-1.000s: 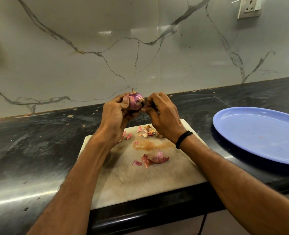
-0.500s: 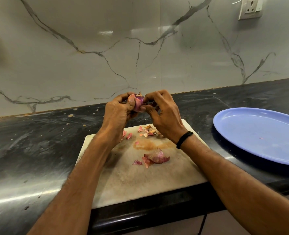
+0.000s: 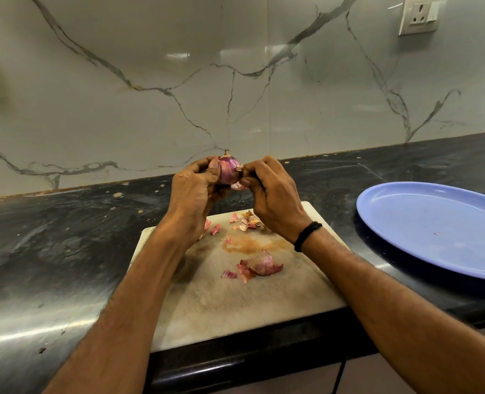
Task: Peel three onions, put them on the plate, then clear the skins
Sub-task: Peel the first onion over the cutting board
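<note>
A small purple onion (image 3: 229, 171) is held up above the far edge of the pale cutting board (image 3: 235, 302). My left hand (image 3: 193, 194) grips it from the left, thumb on its top. My right hand (image 3: 269, 194) pinches a flap of skin at the onion's right side. Loose pink skins (image 3: 259, 265) lie in the board's middle, and several smaller scraps (image 3: 247, 218) sit near its far edge. The blue plate (image 3: 434, 226) stands to the right with only a tiny speck on it. No other onions are in view.
The black stone counter (image 3: 50, 251) runs left and right under the board, with crumbs along the back. A marble wall rises behind, with a socket (image 3: 419, 15) at the top right. The counter's front edge lies just below the board.
Both hands rose slightly with the onion. The onion has turned in my left hand, showing more purple surface. My right fingers shifted to pinch skin at its right side.
</note>
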